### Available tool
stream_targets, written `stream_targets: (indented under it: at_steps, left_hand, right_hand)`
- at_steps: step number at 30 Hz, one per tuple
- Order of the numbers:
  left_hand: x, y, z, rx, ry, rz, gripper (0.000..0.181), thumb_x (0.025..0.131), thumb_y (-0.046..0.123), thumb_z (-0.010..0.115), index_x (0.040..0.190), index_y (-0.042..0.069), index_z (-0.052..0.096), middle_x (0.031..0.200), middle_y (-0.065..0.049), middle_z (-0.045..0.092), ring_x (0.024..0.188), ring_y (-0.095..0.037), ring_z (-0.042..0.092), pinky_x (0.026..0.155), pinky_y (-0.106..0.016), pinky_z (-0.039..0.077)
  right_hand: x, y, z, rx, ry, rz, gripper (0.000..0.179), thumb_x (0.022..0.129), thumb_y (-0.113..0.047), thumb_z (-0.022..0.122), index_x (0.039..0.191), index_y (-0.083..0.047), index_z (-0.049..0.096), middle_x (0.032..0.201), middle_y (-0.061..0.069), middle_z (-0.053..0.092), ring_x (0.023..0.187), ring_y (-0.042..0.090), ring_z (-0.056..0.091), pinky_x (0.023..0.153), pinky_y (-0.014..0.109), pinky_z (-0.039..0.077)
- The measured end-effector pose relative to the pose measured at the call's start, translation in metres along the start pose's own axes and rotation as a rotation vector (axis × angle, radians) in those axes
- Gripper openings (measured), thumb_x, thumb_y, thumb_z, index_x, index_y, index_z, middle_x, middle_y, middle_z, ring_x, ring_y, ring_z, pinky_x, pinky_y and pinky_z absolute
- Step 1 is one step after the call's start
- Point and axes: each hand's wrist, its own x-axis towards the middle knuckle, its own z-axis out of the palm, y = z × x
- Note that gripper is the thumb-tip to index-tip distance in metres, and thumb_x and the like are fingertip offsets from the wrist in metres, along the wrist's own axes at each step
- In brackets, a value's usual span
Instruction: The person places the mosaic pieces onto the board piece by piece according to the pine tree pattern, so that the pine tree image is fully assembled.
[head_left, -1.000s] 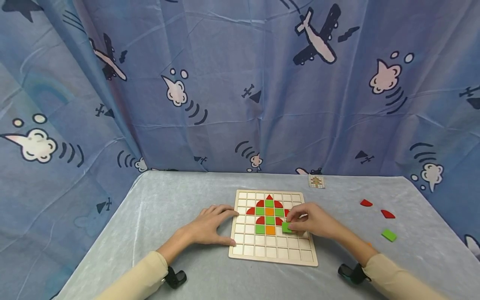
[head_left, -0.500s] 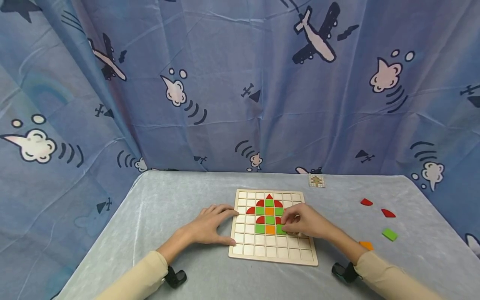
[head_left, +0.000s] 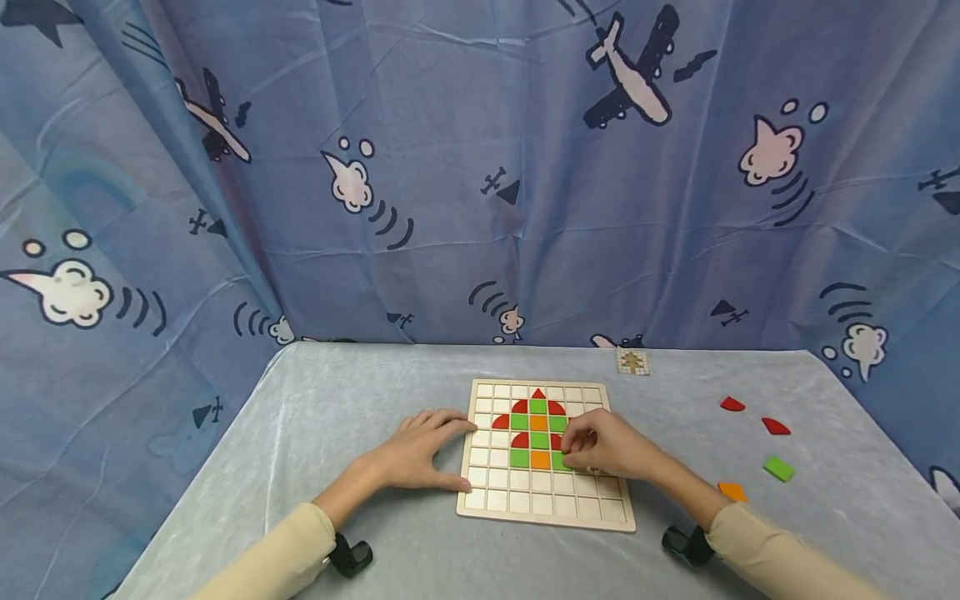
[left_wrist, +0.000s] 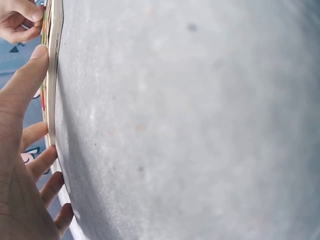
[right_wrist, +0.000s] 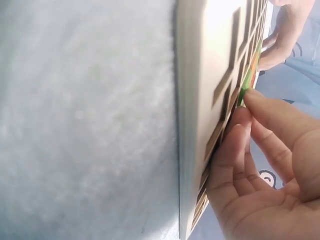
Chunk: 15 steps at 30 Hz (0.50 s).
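Observation:
A wooden grid board (head_left: 543, 506) lies on the table with red, green and orange tiles set in its cells as a stepped, tree-like figure. My left hand (head_left: 412, 454) rests along its left side, thumb and fingers spread and touching the edge; the left wrist view shows the fingertips (left_wrist: 48, 127) against that edge. Over the right part of the board, my right hand (head_left: 611, 446) has thumb and curled fingers at a green square tile (head_left: 558, 461) in the figure's bottom row. The right wrist view shows the thumb on this green tile (right_wrist: 243, 92); the hand covers part of it.
To the right lie two red quarter-round tiles (head_left: 732, 404), a green square tile (head_left: 778, 468) and an orange tile (head_left: 732, 492) close by the right forearm. A small patterned card (head_left: 633, 362) lies near the table's back edge. A blue printed curtain (head_left: 420, 250) hangs behind.
My right hand has moved a little left with the green tile, which now sits in the cell beside the orange one. The left hand has stayed at the board's edge.

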Motion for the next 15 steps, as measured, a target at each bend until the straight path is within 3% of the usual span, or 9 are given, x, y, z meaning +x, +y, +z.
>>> stream_targets:
  at_steps: [15]
  left_hand:
    - [0.0,0.0,0.001,0.0,0.004,0.003,0.084,0.077,0.073,0.066,0.147,0.032,0.043,0.153,0.002,0.041,0.139,-0.025,0.039,0.107,-0.053,0.035]
  right_hand:
    - [-0.02,0.014,-0.025,0.0,0.025,0.073,0.016,0.085,-0.02,0.078,0.094,-0.009,0.072,0.082,0.002,0.065,0.07,0.007,0.054,0.061,0.021,0.047]
